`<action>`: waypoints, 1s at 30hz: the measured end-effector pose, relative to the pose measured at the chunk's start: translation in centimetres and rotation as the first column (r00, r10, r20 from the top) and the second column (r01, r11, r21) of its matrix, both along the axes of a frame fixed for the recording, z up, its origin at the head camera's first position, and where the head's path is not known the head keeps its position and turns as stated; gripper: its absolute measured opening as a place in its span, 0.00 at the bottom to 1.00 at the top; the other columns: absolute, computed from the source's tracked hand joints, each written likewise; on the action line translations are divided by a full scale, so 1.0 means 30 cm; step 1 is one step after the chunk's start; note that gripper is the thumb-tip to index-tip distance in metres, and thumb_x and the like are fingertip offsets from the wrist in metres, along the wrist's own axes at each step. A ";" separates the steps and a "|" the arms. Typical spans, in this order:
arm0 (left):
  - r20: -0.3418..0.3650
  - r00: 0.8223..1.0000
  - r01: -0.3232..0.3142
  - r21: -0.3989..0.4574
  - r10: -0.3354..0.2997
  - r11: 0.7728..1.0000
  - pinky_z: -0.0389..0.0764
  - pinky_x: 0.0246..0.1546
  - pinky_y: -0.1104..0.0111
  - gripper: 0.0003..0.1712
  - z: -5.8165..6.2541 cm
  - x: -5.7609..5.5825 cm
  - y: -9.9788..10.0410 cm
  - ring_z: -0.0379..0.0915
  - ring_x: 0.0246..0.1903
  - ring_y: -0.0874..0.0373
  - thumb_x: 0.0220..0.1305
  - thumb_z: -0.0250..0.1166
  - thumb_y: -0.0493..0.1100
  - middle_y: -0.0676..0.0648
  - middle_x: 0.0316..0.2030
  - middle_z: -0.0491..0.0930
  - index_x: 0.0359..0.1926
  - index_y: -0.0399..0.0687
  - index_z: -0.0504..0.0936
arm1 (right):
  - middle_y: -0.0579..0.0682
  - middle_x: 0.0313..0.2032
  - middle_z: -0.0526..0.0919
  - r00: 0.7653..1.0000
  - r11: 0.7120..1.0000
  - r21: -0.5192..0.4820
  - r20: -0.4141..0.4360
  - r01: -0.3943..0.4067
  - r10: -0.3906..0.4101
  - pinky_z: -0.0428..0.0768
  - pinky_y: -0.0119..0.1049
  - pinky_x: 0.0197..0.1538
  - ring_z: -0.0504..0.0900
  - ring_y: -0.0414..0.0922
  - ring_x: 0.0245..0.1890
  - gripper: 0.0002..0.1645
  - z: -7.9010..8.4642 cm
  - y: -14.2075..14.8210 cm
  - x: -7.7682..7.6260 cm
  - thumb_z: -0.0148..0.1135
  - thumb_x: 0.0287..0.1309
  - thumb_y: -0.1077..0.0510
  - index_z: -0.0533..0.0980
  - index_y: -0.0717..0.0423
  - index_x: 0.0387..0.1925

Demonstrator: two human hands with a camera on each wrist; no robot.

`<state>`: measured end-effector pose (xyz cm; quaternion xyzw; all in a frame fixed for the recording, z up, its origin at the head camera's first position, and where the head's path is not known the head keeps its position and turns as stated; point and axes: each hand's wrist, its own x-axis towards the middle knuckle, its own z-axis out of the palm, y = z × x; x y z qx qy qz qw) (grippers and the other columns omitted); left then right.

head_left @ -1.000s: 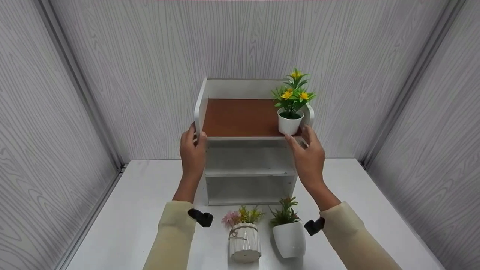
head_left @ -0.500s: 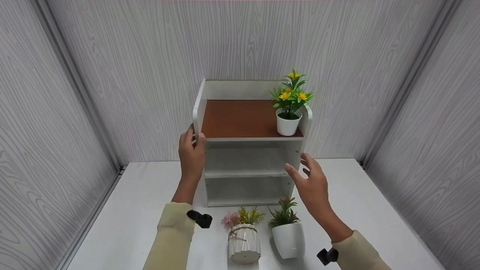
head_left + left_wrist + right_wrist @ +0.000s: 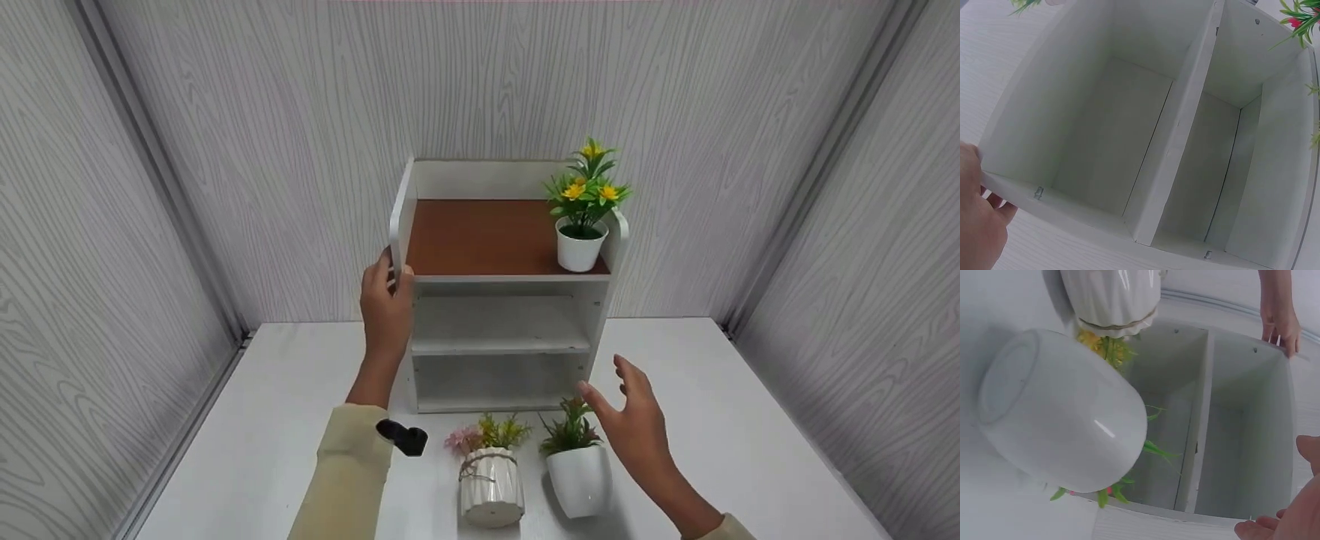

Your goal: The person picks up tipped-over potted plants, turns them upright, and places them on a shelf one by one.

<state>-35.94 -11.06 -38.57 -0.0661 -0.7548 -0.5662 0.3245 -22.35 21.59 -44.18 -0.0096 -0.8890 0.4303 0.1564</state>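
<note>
A small white shelf unit (image 3: 501,345) with a brown top board stands against the back wall. My left hand (image 3: 386,307) grips the front edge of its left side panel, thumb in front and fingers on the outer side. On the right of the top board stands a white pot with yellow flowers (image 3: 579,251). My right hand (image 3: 634,424) is in the air, thumb and fingers spread, holding nothing. Just left of it, a smooth white pot (image 3: 581,484) with a leafy plant is on the table. The right wrist view shows this pot (image 3: 1067,413) close up.
A ribbed cream pot (image 3: 491,491) with twine and pink and yellow flowers is on the table, left of the smooth pot. The unit's two lower compartments face forward. Wood-grain panels (image 3: 300,112) enclose the white table (image 3: 712,420) at the back and both sides.
My right hand has left the yellow-flowered pot on the top board and come down toward me, near the smooth white pot. My left hand has stayed on the side panel.
</note>
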 end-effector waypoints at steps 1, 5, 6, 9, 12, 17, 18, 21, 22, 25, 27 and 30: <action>0.003 1.000 0.003 0.001 -0.003 1.000 0.78 0.62 0.57 0.32 0.000 0.000 0.001 0.72 0.61 0.53 0.77 0.52 0.53 0.43 0.60 0.70 0.76 0.47 0.62 | 0.59 0.73 0.61 1.000 1.000 0.001 0.023 0.005 -0.005 0.70 0.60 0.67 0.67 0.62 0.70 0.59 -0.014 0.006 0.006 0.57 0.58 0.24 0.55 0.56 0.77; 0.009 1.000 0.008 0.004 -0.008 1.000 0.77 0.62 0.57 0.33 -0.002 -0.001 0.001 0.72 0.61 0.53 0.77 0.52 0.53 0.43 0.60 0.70 0.76 0.48 0.62 | 0.61 0.73 0.60 0.992 1.000 -0.017 0.125 0.013 -0.011 0.68 0.59 0.69 0.64 0.62 0.72 0.59 -0.074 0.025 0.026 0.59 0.59 0.25 0.54 0.57 0.77; 0.008 1.000 0.006 0.004 -0.006 1.000 0.77 0.62 0.57 0.32 -0.002 -0.001 0.000 0.72 0.61 0.53 0.77 0.53 0.53 0.43 0.60 0.71 0.76 0.48 0.62 | 0.61 0.73 0.60 0.989 1.000 -0.021 0.150 0.018 -0.015 0.68 0.59 0.69 0.64 0.62 0.72 0.60 -0.090 0.028 0.030 0.60 0.58 0.25 0.54 0.57 0.77; 0.004 1.000 0.006 0.009 -0.006 1.000 0.77 0.62 0.56 0.32 -0.003 -0.002 -0.002 0.72 0.60 0.53 0.77 0.53 0.53 0.43 0.60 0.71 0.76 0.47 0.62 | 0.62 0.74 0.59 0.973 0.999 -0.034 0.229 0.036 -0.027 0.67 0.59 0.70 0.62 0.62 0.73 0.64 -0.134 0.034 0.043 0.60 0.54 0.21 0.54 0.58 0.77; 0.000 1.000 0.008 0.014 -0.008 1.000 0.78 0.61 0.57 0.32 -0.005 -0.005 -0.006 0.71 0.60 0.53 0.77 0.53 0.52 0.43 0.59 0.71 0.76 0.48 0.63 | 0.64 0.74 0.58 0.951 0.998 -0.039 0.307 0.058 -0.044 0.67 0.62 0.69 0.63 0.65 0.72 0.70 -0.177 0.039 0.056 0.59 0.48 0.17 0.53 0.59 0.77; 0.006 1.000 0.006 0.016 -0.006 1.000 0.77 0.61 0.56 0.32 -0.008 -0.009 -0.008 0.71 0.60 0.53 0.77 0.53 0.53 0.44 0.60 0.70 0.76 0.48 0.63 | 0.67 0.73 0.59 0.918 0.996 -0.041 0.391 0.082 -0.060 0.69 0.62 0.67 0.63 0.67 0.70 0.68 -0.245 0.045 0.068 0.62 0.51 0.21 0.54 0.63 0.76; 0.009 1.000 0.005 0.016 -0.005 1.000 0.77 0.62 0.57 0.32 -0.008 -0.009 -0.008 0.71 0.60 0.54 0.77 0.52 0.53 0.44 0.60 0.70 0.76 0.48 0.63 | 0.68 0.73 0.60 0.913 0.995 -0.041 0.402 0.087 -0.063 0.69 0.61 0.67 0.63 0.67 0.71 0.67 -0.257 0.045 0.069 0.63 0.52 0.22 0.54 0.64 0.76; 0.007 1.000 0.006 0.007 -0.006 1.000 0.78 0.61 0.57 0.32 -0.007 -0.007 -0.008 0.71 0.60 0.54 0.78 0.52 0.53 0.44 0.61 0.70 0.76 0.49 0.62 | 0.69 0.72 0.60 0.903 0.995 -0.046 0.425 0.085 -0.057 0.70 0.60 0.68 0.64 0.67 0.70 0.66 -0.287 0.045 0.071 0.63 0.55 0.24 0.54 0.67 0.75; 0.007 1.000 0.006 0.004 -0.006 1.000 0.78 0.61 0.57 0.32 -0.006 -0.004 -0.007 0.71 0.61 0.55 0.78 0.51 0.53 0.44 0.61 0.70 0.76 0.49 0.62 | 0.70 0.72 0.60 0.900 0.995 -0.051 0.434 0.083 -0.053 0.70 0.60 0.68 0.64 0.67 0.70 0.67 -0.296 0.045 0.072 0.63 0.54 0.24 0.54 0.68 0.75; 0.003 1.000 0.009 -0.003 -0.009 1.000 0.77 0.62 0.58 0.31 -0.004 0.001 -0.007 0.70 0.61 0.55 0.78 0.51 0.53 0.44 0.61 0.70 0.76 0.48 0.62 | 0.72 0.71 0.60 0.887 0.994 -0.074 0.460 0.077 -0.034 0.71 0.60 0.67 0.66 0.69 0.69 0.68 -0.318 0.043 0.076 0.63 0.54 0.24 0.53 0.70 0.75; 0.002 1.000 0.012 -0.002 -0.012 1.000 0.77 0.62 0.58 0.32 -0.002 0.004 -0.005 0.70 0.62 0.55 0.78 0.51 0.53 0.44 0.62 0.70 0.76 0.47 0.62 | 0.73 0.71 0.61 0.875 0.993 -0.091 0.483 0.081 -0.027 0.71 0.61 0.65 0.66 0.70 0.68 0.71 -0.330 0.042 0.076 0.64 0.51 0.22 0.53 0.71 0.75; 0.006 1.000 0.014 0.002 -0.014 1.000 0.77 0.62 0.58 0.32 0.002 0.004 -0.002 0.70 0.62 0.54 0.78 0.51 0.54 0.44 0.62 0.70 0.76 0.47 0.62 | 0.73 0.70 0.63 0.857 0.990 -0.104 0.515 0.092 -0.026 0.73 0.62 0.63 0.68 0.70 0.67 0.74 -0.339 0.038 0.073 0.65 0.47 0.20 0.53 0.71 0.75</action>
